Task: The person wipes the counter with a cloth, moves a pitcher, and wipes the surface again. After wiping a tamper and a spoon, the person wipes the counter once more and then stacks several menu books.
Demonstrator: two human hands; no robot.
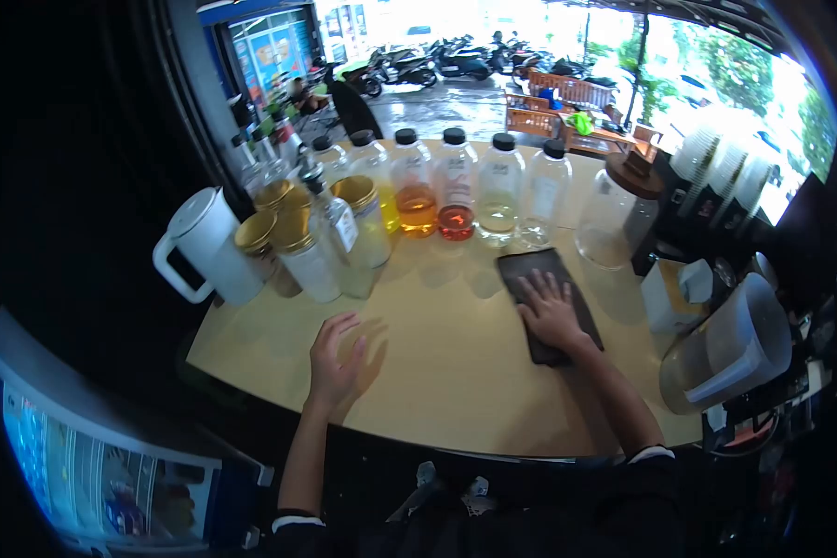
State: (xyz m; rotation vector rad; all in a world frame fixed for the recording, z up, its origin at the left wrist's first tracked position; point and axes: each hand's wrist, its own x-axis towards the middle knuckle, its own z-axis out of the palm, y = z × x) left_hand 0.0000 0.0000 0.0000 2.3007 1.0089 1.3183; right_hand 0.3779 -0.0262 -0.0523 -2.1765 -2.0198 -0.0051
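Observation:
My right hand [551, 309] lies flat with spread fingers on a dark folded cloth [572, 339] on the light wooden table [428, 372]. Over the table's left half is my left hand [335, 361], its fingers apart and a little curved, holding nothing. Beyond both hands stands a row of clear bottles with black caps; one holds orange liquid [417, 212], another red liquid [456, 221]. Gold-lidded jars [309, 265] and a slim glass bottle [344, 232] are beyond my left hand.
A white pitcher [212, 246] stands at the table's left edge. On the right are a wooden-lidded glass jar [612, 223], a tissue box [665, 302], a large clear jug [725, 349] and stacked cups [716, 177]. A glass-fronted fridge [102, 456] is at lower left.

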